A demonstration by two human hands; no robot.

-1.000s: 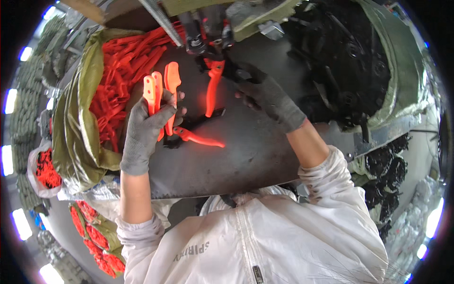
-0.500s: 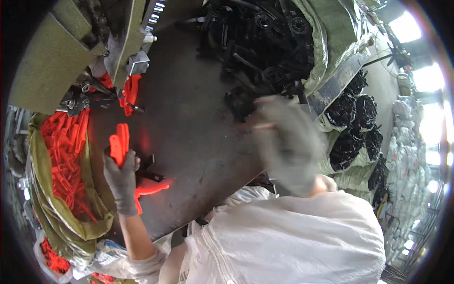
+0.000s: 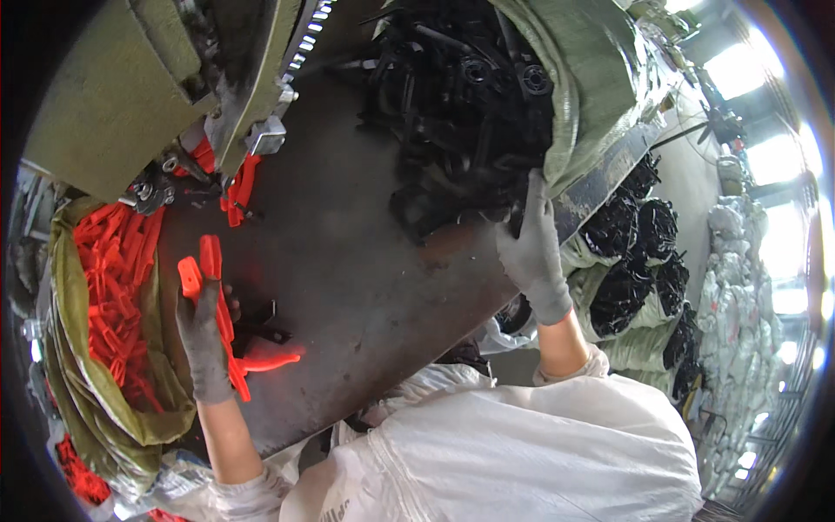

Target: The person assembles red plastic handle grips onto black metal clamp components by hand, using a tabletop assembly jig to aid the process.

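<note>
On the left side, my gloved left hand is closed around red handle-shaped plastic pieces, whose upper ends stick out past the fingers. Another red curved piece lies beside that hand on the dark metal table. Close by is a dark bracket-like part, partly hidden. My gloved right hand reaches to the near right edge of a heap of black plastic parts. Its fingers are stretched out and the thumb stands apart, with black parts beside and between them.
A green machine with a bolted metal block stands at the upper left. Left of the table, an olive sack holds red pieces. A pale green sack borders the black heap; bundled black parts stand at the right.
My right hand, blurred before, is now sharp and sits at the edge of the black heap. My left hand has shifted slightly left and down with red pieces in it.
</note>
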